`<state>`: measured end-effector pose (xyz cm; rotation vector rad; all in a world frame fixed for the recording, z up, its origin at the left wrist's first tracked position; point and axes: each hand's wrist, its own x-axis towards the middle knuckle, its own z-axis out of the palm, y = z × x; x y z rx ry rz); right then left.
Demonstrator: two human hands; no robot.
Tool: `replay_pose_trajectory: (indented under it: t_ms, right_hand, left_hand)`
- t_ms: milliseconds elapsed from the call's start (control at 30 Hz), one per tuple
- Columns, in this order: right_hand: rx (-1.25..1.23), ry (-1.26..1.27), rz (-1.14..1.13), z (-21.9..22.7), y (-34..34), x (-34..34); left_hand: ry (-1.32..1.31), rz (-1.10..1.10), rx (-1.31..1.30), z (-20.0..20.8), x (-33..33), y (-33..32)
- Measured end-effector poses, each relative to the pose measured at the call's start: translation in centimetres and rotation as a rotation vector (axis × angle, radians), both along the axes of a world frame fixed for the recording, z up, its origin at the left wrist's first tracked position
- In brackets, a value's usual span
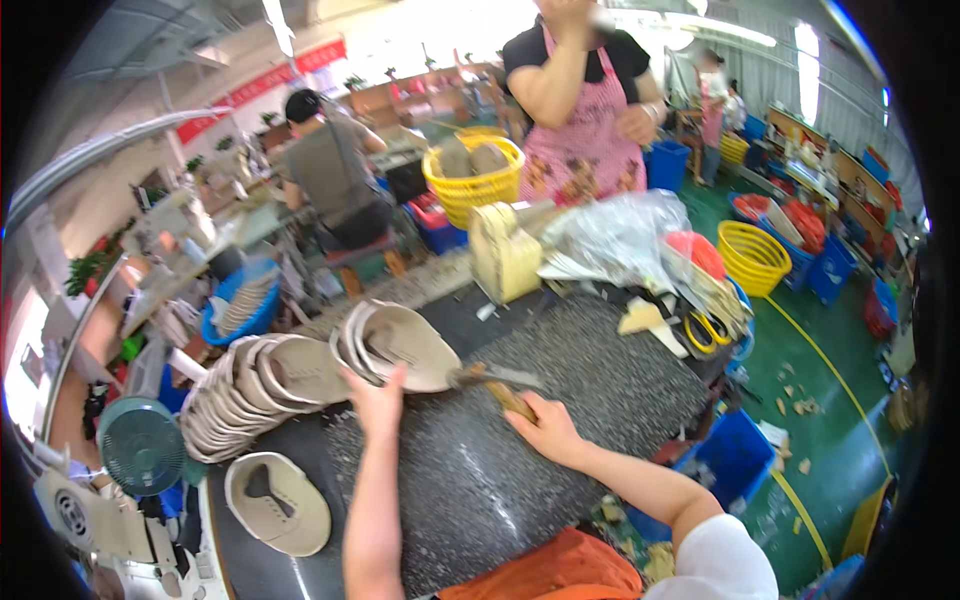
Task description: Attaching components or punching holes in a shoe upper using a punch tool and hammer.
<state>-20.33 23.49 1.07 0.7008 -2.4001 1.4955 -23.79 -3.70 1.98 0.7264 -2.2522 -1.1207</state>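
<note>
Beige shoe upper (400,345) lies on the speckled worktable (600,380), pinned flat under the left hand (375,400), as the right hand (545,425) pinches a wooden-handled brush (495,382) against its edge.

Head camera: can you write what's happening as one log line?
left hand: steadies beige shoe upper on speckled worktable | right hand: grips wooden-handled brush, tip at the upper | stack of uppers: left

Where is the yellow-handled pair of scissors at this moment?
In the head view the yellow-handled scissors lie at the far right edge of the speckled worktable, below the clear plastic bag.
</note>
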Motion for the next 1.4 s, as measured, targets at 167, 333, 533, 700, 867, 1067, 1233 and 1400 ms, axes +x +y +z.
replay_pose_trajectory:
  t_ms: [167,333,533,700,867,1067,1233,1400]
  right_hand:
    - [0.004,-0.07,0.003,0.2,0.3,1.0]
    - [-0.088,-0.144,-0.016,-0.4,0.4,-0.4]
    - [-0.183,-0.289,-0.066,-0.4,-5.3,-7.1]
    - [-0.15,-0.513,-0.043,0.6,-8.5,-7.5]
    - [-0.085,-0.247,0.017,0.0,-9.8,-8.2]
    - [-0.273,-0.153,-0.061,-1.0,-8.6,-7.0]
    - [-0.243,-0.174,-0.052,-0.3,-8.5,-6.0]
    - [-0.203,0.031,-0.107,-0.4,-8.3,-5.7]
  left_hand:
    - [-0.044,0.06,0.107,-0.3,-0.4,1.2]
    - [0.539,-0.233,0.55,-1.5,2.2,-1.5]
    - [0.017,-0.192,-0.187,-2.4,5.5,-0.6]
    - [-0.269,-0.169,-0.288,-1.5,7.9,0.9]
    - [0.056,-0.252,-0.235,-1.8,6.1,0.4]
    - [0.139,-0.314,-0.232,-2.4,5.9,1.7]
    - [-0.127,-0.161,-0.362,-2.1,5.5,1.5]
    - [-0.146,-0.144,-0.259,-1.5,7.9,2.2]
